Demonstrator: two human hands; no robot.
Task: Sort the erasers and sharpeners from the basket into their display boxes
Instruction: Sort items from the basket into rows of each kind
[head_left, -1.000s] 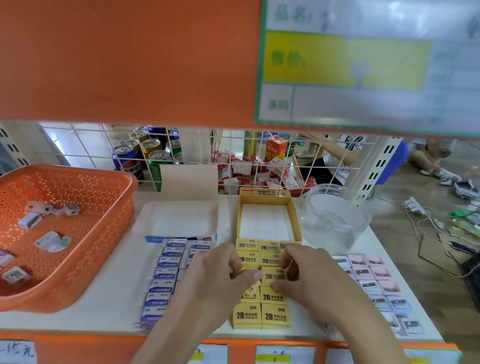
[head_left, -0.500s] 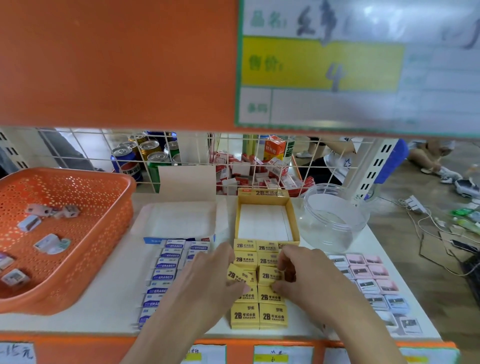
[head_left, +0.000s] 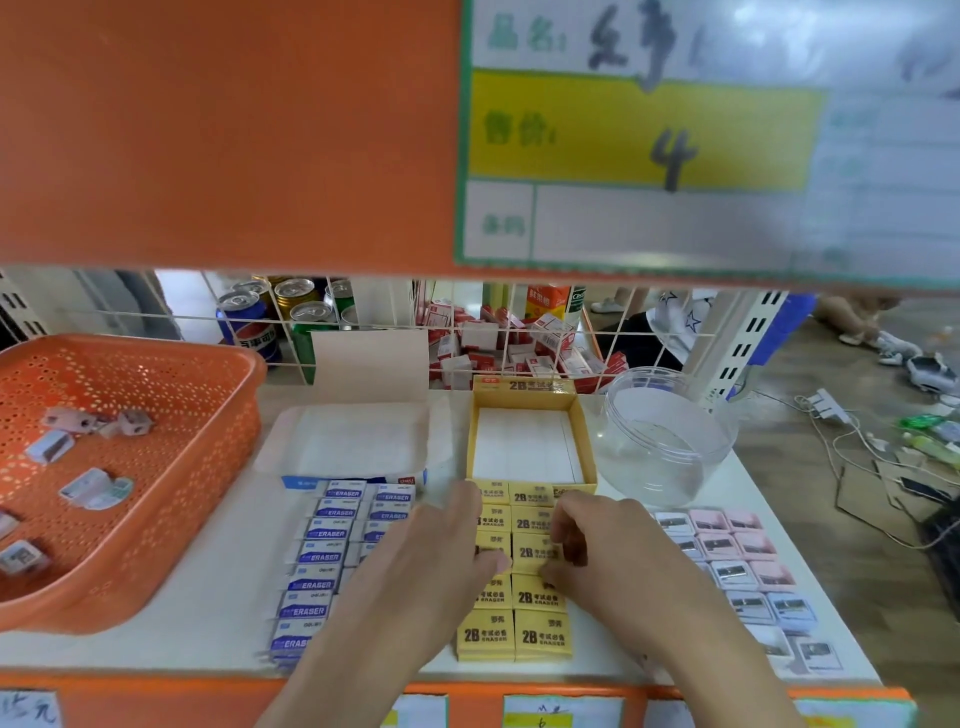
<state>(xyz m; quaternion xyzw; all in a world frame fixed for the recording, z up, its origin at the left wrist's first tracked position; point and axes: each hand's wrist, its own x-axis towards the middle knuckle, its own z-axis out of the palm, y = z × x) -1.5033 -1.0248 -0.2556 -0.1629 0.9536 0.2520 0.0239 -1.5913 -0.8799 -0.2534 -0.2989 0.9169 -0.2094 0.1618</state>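
Two hands meet over the yellow erasers (head_left: 540, 631), which lie in paired rows on the white shelf (head_left: 218, 613) before their yellow box (head_left: 530, 400). An orange basket (head_left: 228, 415) of sharpeners (head_left: 96, 488) fills the left side; bare shelf lies between it and the blue erasers (head_left: 322, 556). Left hand (head_left: 415, 571) rests flat, fingers loose. Right hand (head_left: 618, 566) pinches one yellow eraser with its fingers (head_left: 563, 525).

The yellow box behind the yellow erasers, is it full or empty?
Empty. The yellow box sits open and only its bare white bottom shows; the yellow erasers lie in rows outside it.
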